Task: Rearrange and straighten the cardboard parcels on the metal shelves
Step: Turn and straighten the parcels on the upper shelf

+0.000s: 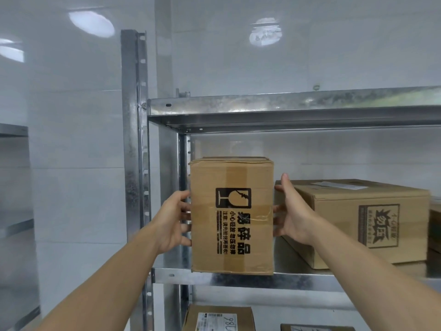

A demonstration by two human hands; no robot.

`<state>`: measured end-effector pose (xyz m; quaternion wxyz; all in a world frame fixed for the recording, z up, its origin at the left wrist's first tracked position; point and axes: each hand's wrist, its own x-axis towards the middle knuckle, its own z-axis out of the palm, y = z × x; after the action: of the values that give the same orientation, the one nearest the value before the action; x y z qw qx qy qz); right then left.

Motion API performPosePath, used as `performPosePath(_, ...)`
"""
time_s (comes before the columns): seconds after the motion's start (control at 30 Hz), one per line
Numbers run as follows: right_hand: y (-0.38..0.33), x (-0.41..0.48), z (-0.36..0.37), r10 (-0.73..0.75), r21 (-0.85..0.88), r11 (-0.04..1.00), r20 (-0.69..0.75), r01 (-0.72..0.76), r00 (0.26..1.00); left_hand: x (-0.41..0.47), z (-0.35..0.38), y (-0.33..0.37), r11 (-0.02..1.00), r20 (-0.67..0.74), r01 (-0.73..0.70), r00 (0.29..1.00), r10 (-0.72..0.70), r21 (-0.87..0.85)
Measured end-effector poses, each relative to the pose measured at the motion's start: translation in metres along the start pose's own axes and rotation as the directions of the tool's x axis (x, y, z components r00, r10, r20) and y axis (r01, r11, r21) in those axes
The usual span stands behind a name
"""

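A tall cardboard parcel [231, 216] with a black fragile-glass mark stands upright at the left end of the middle metal shelf [298, 280], its bottom at the shelf's front rail. My left hand [174, 223] presses its left side with straight fingers. Straight fingers of my right hand [293, 216] press the right side, thumb raised. A wider, lower parcel [358, 223] with a printed label lies just to the right, turned at a slight angle; my right hand is in the gap between the two.
The upper shelf [286, 108] runs overhead with nothing visible on it. A slotted steel upright [133, 139] stands left of the tall parcel. On the shelf below lie a labelled parcel [219, 317] and another parcel [315, 328]. A further box [435, 225] shows at the right edge.
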<state>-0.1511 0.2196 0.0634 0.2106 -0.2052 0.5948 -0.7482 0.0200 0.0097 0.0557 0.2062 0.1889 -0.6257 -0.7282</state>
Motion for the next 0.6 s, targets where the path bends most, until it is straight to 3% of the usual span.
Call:
performPosePath(0.23,-0.011,0.006,0.003,0.045,-0.125,0.991,-0.011,-0.046,0.999,0.005,-0.002,0.019,0.984,-0.073,0.106,0.993,-0.096,0.145)
performPosePath(0.4,-0.062,0.003,0.015,0.032,-0.165,0.986,-0.015,-0.034,0.999,0.007,0.012,0.080,0.982,-0.169,-0.073,0.980,0.103,0.173)
performPosePath(0.5,-0.088,0.004,0.025,0.101,-0.206,0.973,-0.029,-0.105,0.994,0.010,0.028,0.107,0.948,-0.138,-0.054,0.985,0.102,0.313)
performPosePath(0.6,-0.095,0.003,0.034,0.168,-0.356,0.918,-0.049,-0.174,0.985,0.013,0.041,0.115,0.896,-0.157,-0.010,0.984,0.089,0.444)
